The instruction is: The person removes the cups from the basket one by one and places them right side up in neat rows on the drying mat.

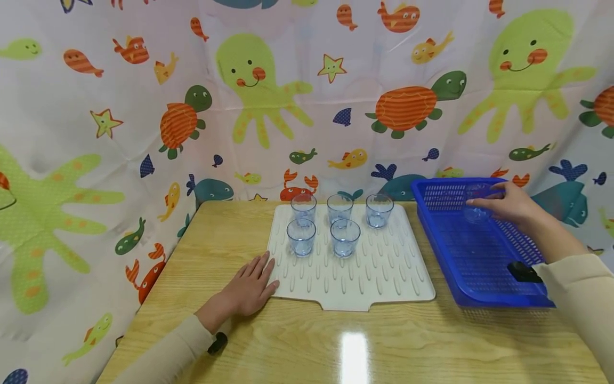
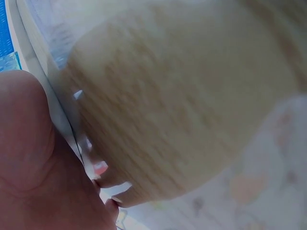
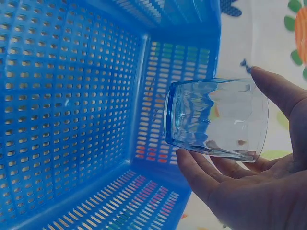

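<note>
My right hand [image 1: 515,205] grips a clear drinking glass [image 1: 477,210] over the far part of a blue plastic basket [image 1: 440,261]. In the right wrist view the thumb and fingers span the glass [image 3: 216,120] on opposite sides, with the basket's perforated walls behind it. On the wooden table, my left hand [image 1: 249,288] lies with straight fingers, its fingertips at the left edge of a white ribbed draining tray [image 1: 384,277]. Several similar glasses stand upright toward the tray's back: the front-left glass [image 1: 301,238], the front-middle glass [image 1: 345,239] and the back-right glass [image 1: 379,212] among them.
The basket stands just right of the tray on the wooden table [image 1: 230,352]. Behind and at the sides hangs a curtain [image 1: 297,117] printed with sea animals. A tab juts from the tray's front edge.
</note>
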A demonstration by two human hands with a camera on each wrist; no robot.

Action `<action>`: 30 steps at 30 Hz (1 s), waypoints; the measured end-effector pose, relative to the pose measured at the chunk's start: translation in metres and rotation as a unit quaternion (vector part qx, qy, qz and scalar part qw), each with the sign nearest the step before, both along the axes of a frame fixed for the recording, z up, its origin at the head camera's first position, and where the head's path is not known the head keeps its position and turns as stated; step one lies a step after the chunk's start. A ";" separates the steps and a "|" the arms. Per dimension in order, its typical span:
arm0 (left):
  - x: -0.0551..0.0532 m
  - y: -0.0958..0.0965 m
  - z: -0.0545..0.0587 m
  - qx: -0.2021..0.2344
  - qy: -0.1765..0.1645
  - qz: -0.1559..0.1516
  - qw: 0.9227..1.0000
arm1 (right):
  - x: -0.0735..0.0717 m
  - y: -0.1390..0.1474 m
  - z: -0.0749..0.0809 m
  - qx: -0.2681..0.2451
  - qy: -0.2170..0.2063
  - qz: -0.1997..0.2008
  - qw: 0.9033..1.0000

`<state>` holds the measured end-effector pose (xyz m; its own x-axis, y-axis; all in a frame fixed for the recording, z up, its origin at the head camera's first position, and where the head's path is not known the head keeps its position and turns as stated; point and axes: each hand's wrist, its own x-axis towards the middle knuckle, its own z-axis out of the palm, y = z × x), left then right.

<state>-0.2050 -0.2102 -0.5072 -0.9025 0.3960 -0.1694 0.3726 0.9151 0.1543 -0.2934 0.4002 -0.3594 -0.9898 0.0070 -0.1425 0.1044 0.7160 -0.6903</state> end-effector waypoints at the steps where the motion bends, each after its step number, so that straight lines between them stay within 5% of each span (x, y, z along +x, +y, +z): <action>1: 0.000 0.000 -0.001 0.000 0.001 -0.001 1.000 | 0.002 -0.001 0.001 0.006 -0.001 0.006 1.000; 12: -0.002 0.000 -0.004 -0.006 -0.003 -0.001 1.000 | 0.019 -0.018 0.002 0.040 0.007 0.043 0.998; 30: -0.002 -0.001 -0.002 -0.004 -0.002 -0.003 1.000 | 0.048 -0.048 0.008 0.015 0.008 0.079 0.997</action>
<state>-0.2065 -0.2116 -0.5090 -0.8993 0.4006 -0.1755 0.3780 0.9137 0.1490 -0.2456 0.3520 -0.3517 -0.9812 -0.1441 -0.1288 -0.0215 0.7435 -0.6684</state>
